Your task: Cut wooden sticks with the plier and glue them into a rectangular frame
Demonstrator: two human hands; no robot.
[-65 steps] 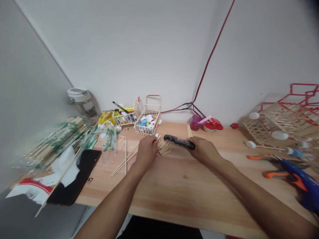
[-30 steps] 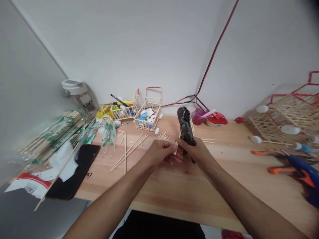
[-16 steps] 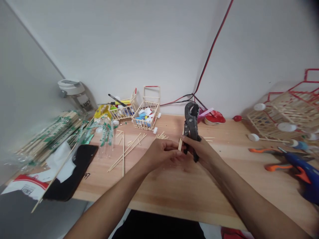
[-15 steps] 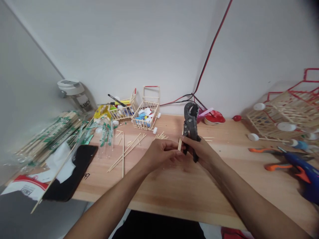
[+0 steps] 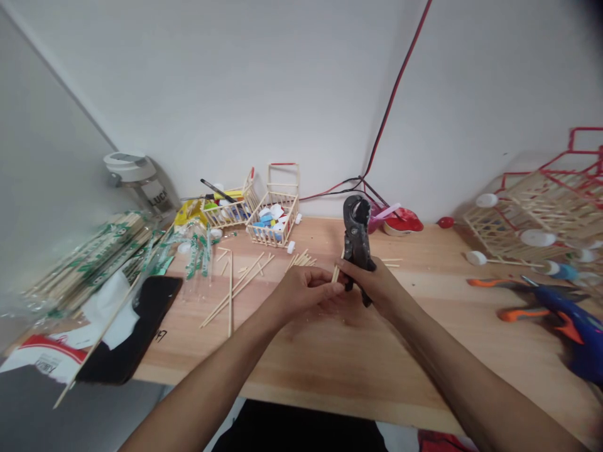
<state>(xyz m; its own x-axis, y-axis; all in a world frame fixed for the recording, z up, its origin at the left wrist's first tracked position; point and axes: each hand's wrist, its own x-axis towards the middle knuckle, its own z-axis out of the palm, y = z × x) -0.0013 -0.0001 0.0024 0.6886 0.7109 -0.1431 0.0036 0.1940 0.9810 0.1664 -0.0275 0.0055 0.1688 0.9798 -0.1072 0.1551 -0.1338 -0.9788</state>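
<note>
My right hand point(image 5: 377, 287) is closed around the handles of dark metal pliers point(image 5: 356, 235), which stand upright with the jaws up. My left hand point(image 5: 301, 292) pinches a short wooden stick point(image 5: 335, 274) right beside the pliers' handles. Both hands meet above the middle of the wooden table point(image 5: 330, 358). Loose wooden sticks point(image 5: 240, 282) lie scattered just left of my left hand.
Two small stick baskets point(image 5: 276, 213) with coloured bits stand at the back. Packs of chopsticks point(image 5: 94, 257) and a black phone point(image 5: 136, 326) lie left. A blue glue gun point(image 5: 572, 317), orange scissors point(image 5: 499, 298) and a stick-built frame point(image 5: 537, 213) are right. A red bowl point(image 5: 402, 223) is behind.
My right hand lifted the pliers off the table and stood them upright. My left hand picked a short stick from the pile and brought it to the pliers.
</note>
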